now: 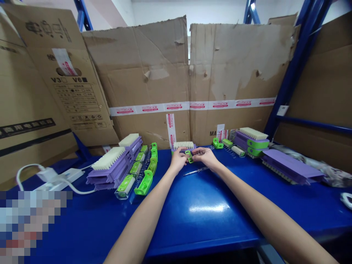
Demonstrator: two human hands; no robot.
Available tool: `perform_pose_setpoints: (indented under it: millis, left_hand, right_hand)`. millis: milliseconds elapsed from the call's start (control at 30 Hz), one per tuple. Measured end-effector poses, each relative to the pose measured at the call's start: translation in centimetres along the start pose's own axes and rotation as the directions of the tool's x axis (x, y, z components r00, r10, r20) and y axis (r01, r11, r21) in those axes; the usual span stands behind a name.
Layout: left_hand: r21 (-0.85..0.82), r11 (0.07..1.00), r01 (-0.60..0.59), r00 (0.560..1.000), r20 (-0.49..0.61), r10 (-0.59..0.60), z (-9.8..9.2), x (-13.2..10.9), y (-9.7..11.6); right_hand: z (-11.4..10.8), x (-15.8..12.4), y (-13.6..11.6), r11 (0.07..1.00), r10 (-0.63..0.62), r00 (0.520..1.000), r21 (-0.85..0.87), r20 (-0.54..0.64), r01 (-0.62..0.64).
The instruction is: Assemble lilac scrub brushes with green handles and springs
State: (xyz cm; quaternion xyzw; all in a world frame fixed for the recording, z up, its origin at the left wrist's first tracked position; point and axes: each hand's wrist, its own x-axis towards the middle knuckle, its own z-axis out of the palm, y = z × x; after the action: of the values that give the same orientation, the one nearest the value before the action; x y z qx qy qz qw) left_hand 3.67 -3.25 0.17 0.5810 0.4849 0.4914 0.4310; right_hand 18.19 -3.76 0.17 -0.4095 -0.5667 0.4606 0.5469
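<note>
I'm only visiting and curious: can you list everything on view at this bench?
Table: one, blue, fills the foreground.
Cardboard sheets: several, brown with red-and-white tape, standing along the back.
Left brush stack: one, purple with white bristles, left of centre.
Right brush stack: one, purple, white and green, at the back right.
Single brush: one, purple and white, just behind the hands.
Long purple block: one, lying flat at the right.
Green handles: a row, count unclear, beside the left stack.
Screwdriver: one, slim, on the table below the right hand.
Power strip: one, white with cable, far left.
Small green piece: one, between both hands.
Left hand: pinching that piece.
Right hand: holding its other side.
</note>
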Motion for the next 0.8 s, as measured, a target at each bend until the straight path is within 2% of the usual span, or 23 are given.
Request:
perform_pose_setpoints:
  millis: [167,267,400,567,800]
  left_hand:
    - [0.008,1.0,-0.013,1.0,0.016,0.013,-0.2,0.0,-0.1]
    - [0.007,1.0,-0.024,1.0,0.012,0.024,-0.2,0.1,-0.3]
    - [0.008,1.0,0.005,1.0,0.016,-0.005,0.1,0.4,-0.5]
    - [-0.095,0.994,0.057,0.997,0.066,-0.051,0.4,0.4,-0.3]
    - [-0.134,0.991,-0.015,0.986,0.16,0.036,0.4,0.0,-0.4]
  right_hand:
    - [-0.3,0.5,0.4,0.985,-0.118,0.993,-0.132,-0.019,0.115]
    - [-0.3,0.7,0.7,0.975,-0.146,0.988,-0.176,-0.058,0.133]
    - [-0.4,0.9,1.1,0.97,-0.138,0.984,-0.215,-0.117,0.11]
    - [-0.5,1.0,1.3,0.975,-0.135,0.98,-0.197,-0.147,0.105]
    - [-0.2,0.3,0.3,0.998,-0.022,0.99,-0.064,-0.14,0.013]
